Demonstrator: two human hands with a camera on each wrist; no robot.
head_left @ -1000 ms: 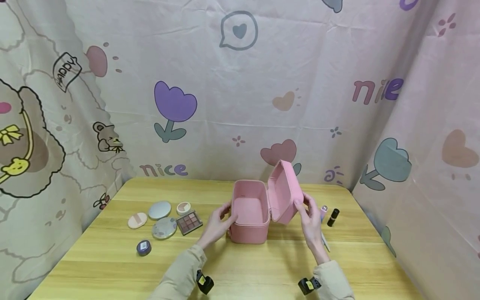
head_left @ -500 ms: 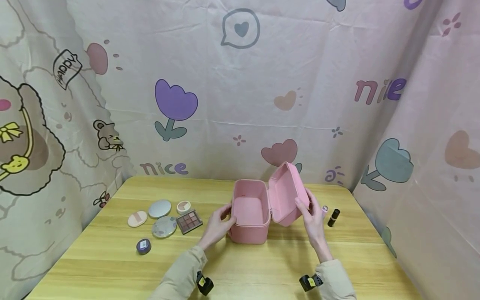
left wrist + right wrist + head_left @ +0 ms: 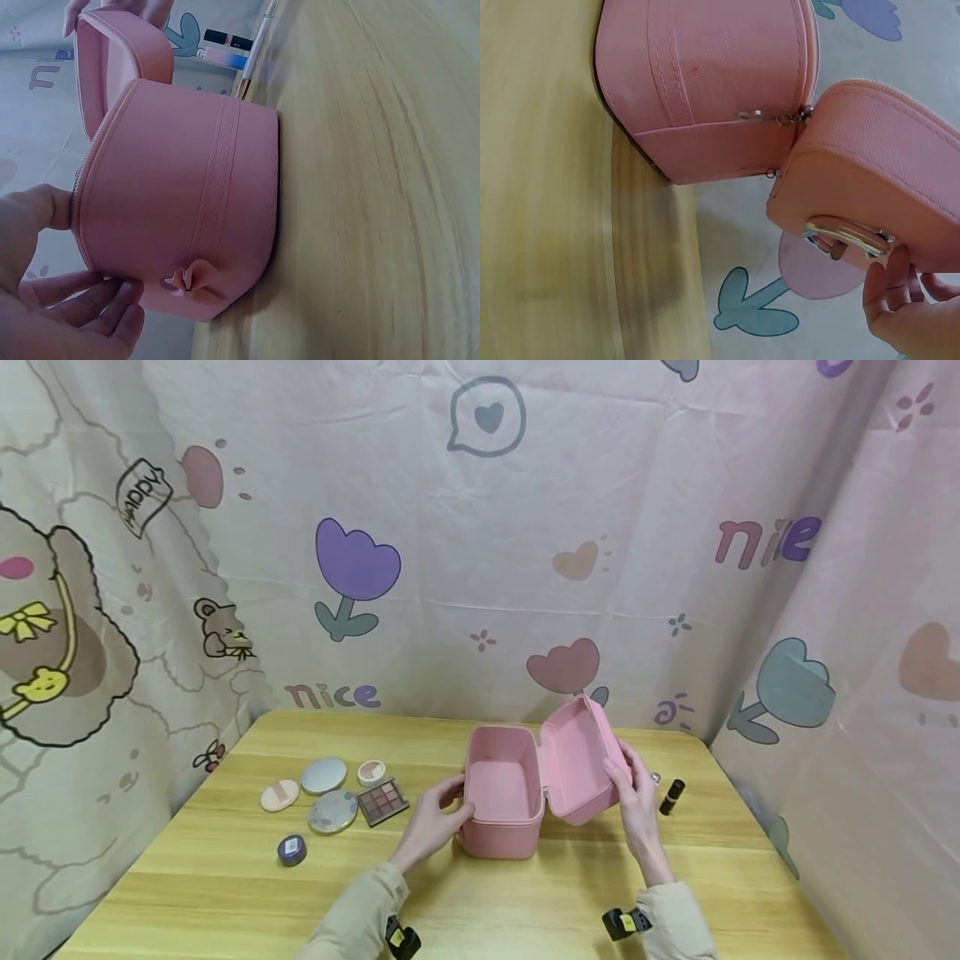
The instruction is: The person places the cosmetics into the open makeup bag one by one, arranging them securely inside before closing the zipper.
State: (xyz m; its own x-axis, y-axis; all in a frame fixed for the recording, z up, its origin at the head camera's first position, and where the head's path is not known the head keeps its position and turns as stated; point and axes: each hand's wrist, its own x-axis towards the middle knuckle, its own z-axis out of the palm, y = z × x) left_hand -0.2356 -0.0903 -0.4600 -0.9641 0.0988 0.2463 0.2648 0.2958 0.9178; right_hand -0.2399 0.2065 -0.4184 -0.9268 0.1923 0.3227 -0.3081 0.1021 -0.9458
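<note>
A pink makeup case stands upright on the wooden table with its lid swung open to the right. My left hand grips the left wall, thumb at the zippered rim and fingers curled against the outside. A small pink bow sits on that outer side in the left wrist view. The lid's outer edge is in my right hand, thumb on the inner side and fingers behind. The right wrist view shows the lid's handle close to those fingers, and a zipper pull hanging near the hinge.
Left of the case lie an eyeshadow palette, round compacts, a powder puff and a small purple jar. A black lipstick tube is at the right. A pink-blue tube and a slim pen-like stick lie beside it.
My right hand has moved right and slightly down, tilting the lid farther open. It now covers more of the small items behind it. My left hand keeps its grip on the case wall.
</note>
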